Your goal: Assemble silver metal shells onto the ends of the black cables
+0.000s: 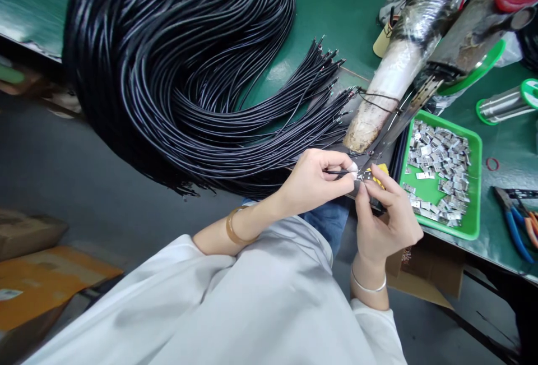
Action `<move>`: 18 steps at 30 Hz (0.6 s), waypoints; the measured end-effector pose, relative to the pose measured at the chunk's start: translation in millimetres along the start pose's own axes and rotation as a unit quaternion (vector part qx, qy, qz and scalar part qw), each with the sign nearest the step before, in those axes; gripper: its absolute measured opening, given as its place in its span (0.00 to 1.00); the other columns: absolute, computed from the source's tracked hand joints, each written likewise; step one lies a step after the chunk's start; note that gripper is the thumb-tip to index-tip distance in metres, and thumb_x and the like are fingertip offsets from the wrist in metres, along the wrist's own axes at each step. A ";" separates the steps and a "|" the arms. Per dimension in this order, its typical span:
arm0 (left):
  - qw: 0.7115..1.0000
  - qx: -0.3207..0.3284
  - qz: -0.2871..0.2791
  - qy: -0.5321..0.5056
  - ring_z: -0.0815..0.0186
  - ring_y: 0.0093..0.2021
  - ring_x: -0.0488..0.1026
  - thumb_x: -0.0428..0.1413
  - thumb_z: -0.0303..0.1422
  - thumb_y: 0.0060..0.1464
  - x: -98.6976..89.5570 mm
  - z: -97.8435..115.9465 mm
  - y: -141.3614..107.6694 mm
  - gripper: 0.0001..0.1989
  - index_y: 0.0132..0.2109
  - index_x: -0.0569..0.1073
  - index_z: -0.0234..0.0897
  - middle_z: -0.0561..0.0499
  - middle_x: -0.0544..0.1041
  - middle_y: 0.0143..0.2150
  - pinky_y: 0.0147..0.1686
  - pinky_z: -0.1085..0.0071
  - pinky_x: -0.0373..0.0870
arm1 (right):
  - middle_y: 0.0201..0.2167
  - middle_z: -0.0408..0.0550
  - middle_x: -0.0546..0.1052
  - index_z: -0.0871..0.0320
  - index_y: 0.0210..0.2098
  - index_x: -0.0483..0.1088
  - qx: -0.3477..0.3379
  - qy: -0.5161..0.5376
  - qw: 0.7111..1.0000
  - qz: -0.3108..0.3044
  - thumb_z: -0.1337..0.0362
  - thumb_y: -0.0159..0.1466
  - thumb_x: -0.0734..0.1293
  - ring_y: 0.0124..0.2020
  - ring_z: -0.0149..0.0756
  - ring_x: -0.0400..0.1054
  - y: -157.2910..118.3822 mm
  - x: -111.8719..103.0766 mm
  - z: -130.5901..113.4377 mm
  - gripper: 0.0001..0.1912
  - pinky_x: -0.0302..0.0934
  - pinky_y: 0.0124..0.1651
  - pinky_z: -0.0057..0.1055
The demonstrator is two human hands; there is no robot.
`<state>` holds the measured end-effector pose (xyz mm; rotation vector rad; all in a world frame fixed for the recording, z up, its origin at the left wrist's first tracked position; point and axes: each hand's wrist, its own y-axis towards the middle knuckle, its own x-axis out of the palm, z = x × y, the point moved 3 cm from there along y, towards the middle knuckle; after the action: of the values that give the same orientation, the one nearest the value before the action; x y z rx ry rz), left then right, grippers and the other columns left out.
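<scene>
Between the thumb and fingers of my left hand [317, 181] is the end of a black cable [335, 172]; a white cover sits on one fingertip. My right hand [386, 211] pinches a small metal connector [366, 175] against the cable's end. Fingers partly hide where the two meet. Just above them is the lower end of a soldering iron [420, 96], slanting down from the upper right. A yellow piece [380, 173] lies behind my right fingers. Left of my hands, a large bundle of black cables [189, 73] curves over the table, its stripped ends pointing right.
A green tray [474, 185] of loose metal connectors stands right of my hands. A white, plastic-wrapped tube [393, 79] slants close above them. Further right are a solder spool [504, 106], a red rubber band [492, 163] and pliers [513, 227]. Cardboard boxes [54, 275] sit lower left.
</scene>
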<state>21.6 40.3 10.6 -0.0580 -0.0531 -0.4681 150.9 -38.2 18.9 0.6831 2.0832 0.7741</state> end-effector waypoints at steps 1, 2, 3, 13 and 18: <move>1.000 -0.001 -0.004 -0.004 0.76 0.24 0.48 0.58 0.27 0.48 -0.2 -0.3 0.1 0.03 0.30 0.75 0.31 0.59 0.56 0.23 0.22 0.77 0.45 | 0.44 0.48 0.84 0.56 0.38 0.75 0.001 0.005 1.000 -0.002 0.75 0.59 0.74 0.46 0.39 0.81 -0.3 -0.3 -0.2 0.11 0.78 0.50 0.35; 1.000 -0.005 -0.010 -0.010 0.76 0.24 0.48 0.58 0.27 0.49 -0.4 -1.4 0.3 0.03 0.30 0.75 0.31 0.59 0.56 0.23 0.22 0.77 0.46 | 0.44 0.48 0.84 0.56 0.38 0.75 0.002 0.009 1.000 -0.004 0.75 0.59 0.74 0.45 0.39 0.82 -1.1 -0.5 0.1 0.10 0.78 0.49 0.34; 1.000 -0.011 -0.016 -0.014 0.76 0.24 0.49 0.58 0.27 0.49 -0.6 -3.0 0.7 0.03 0.30 0.74 0.31 0.59 0.56 0.22 0.22 0.77 0.46 | 0.44 0.48 0.84 0.56 0.37 0.74 0.005 0.011 1.000 -0.008 0.74 0.60 0.74 0.44 0.39 0.82 -2.4 -0.7 0.7 0.10 0.79 0.48 0.33; 0.999 -0.019 -0.028 -0.009 0.77 0.23 0.51 0.58 0.27 0.49 -1.9 -8.6 1.4 0.04 0.29 0.75 0.30 0.58 0.59 0.22 0.22 0.77 0.47 | 0.42 0.45 0.85 0.56 0.40 0.74 -0.025 -0.023 0.999 -0.003 0.74 0.61 0.74 0.41 0.36 0.82 -5.8 -2.6 1.8 0.11 0.78 0.45 0.28; 1.000 -0.001 -0.025 0.010 0.74 0.24 0.60 0.59 0.29 0.51 -3.0 -10.7 0.4 0.07 0.30 0.80 0.29 0.52 0.72 0.24 0.23 0.77 0.55 | 0.42 0.44 0.85 0.55 0.40 0.75 -0.065 -0.075 0.995 0.000 0.75 0.60 0.74 0.40 0.34 0.82 -3.4 -3.5 -2.1 0.12 0.76 0.46 0.26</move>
<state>19.5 41.3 -0.3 -0.0535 -0.0347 -0.5195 150.4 -43.4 19.2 0.6501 1.8793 0.8255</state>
